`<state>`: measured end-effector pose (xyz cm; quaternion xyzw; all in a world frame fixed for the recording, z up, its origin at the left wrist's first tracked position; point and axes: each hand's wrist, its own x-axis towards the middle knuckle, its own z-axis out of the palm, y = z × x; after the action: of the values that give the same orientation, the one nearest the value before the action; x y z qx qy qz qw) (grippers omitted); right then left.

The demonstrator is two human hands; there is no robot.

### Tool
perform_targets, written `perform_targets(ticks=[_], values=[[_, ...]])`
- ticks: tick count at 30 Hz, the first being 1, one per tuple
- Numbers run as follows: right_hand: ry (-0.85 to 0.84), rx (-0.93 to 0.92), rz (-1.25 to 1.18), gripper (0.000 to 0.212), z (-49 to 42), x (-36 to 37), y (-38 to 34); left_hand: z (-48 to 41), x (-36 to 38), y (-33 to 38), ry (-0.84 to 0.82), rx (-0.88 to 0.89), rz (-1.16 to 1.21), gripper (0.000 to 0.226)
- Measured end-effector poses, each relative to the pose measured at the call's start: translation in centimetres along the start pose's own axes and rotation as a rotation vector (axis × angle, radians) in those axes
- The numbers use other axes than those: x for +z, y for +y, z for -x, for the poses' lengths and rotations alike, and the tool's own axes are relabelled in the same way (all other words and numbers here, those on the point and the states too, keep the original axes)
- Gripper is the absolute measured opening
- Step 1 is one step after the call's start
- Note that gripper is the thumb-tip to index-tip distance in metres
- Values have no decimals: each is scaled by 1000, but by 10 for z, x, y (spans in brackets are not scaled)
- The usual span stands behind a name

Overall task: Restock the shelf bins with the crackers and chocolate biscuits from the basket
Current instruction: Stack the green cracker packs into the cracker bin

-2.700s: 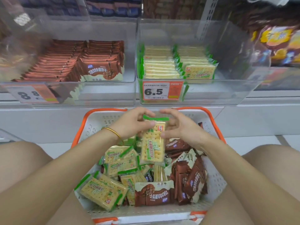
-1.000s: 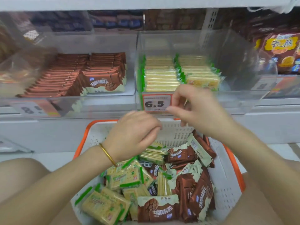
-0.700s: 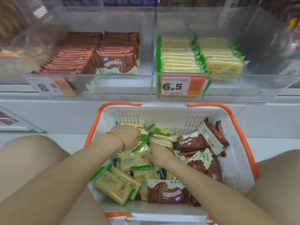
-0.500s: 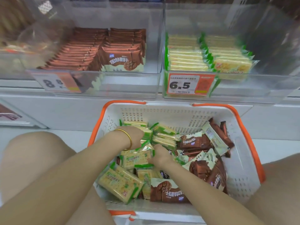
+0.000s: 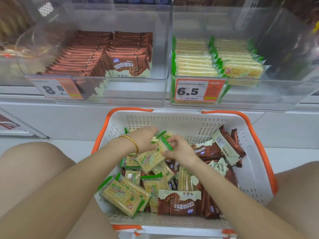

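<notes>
Inside white perforated plastic basket with orange rim [image 5: 259, 149], many green-edged cracker packs [image 5: 124, 194] and brown chocolate biscuit packs [image 5: 179, 202] lie loose: you have much left. Above basket, clear plastic cracker bin [image 5: 250, 100] and clear plastic chocolate-biscuit bin [image 5: 131, 91] each part-filled. Your right hand [image 5: 179, 150] pinches one flat cracker pack [image 5: 152, 158] near basket's far wall. Your left hand [image 5: 144, 140] touches same pack; its finger curl hidden, cannot tell.

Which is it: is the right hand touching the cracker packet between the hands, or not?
Touching. The head view shows the right hand pinching the cracker packet by its green edge with no gap.
</notes>
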<state>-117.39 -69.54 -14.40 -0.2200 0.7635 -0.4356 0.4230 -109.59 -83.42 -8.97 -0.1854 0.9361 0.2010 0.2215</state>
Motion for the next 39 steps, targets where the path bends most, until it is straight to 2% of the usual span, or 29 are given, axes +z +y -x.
perform_targets(ticks=[3,6,8,11,14,18,20,23,25,28,31,35,39], values=[[-38,-100,-1,49,15,-37,-31,7,-16,18,101,73,211,59],[5,-189,-79,44,33,-65,-53,15,-30,34,96,129,526,30],[46,-228,-169,32,48,-80,-62,19,-39,46,115,123,741,21],[45,-233,-164,19,68,-102,-72,23,-52,68,208,144,920,21],[14,-228,-89,31,85,-129,-85,27,-65,93,252,245,1082,18],[74,-302,32,9,102,-172,-119,31,-91,129,355,339,1134,21],[248,-397,103,8,105,-196,-141,27,-108,143,539,377,1045,25],[621,-510,400,18,92,-230,-172,11,-130,144,880,404,497,27],[721,-492,697,24,72,-245,-185,-2,-136,140,870,366,160,26],[572,-343,1100,29,35,-249,-184,-17,-130,138,695,245,-67,33],[419,-233,1284,32,4,-244,-167,-24,-120,134,635,204,-135,36],[390,-258,1402,27,-20,-242,-156,-28,-115,126,606,199,-142,42],[334,-365,1476,26,-29,-242,-154,-29,-116,127,599,212,-149,40]])
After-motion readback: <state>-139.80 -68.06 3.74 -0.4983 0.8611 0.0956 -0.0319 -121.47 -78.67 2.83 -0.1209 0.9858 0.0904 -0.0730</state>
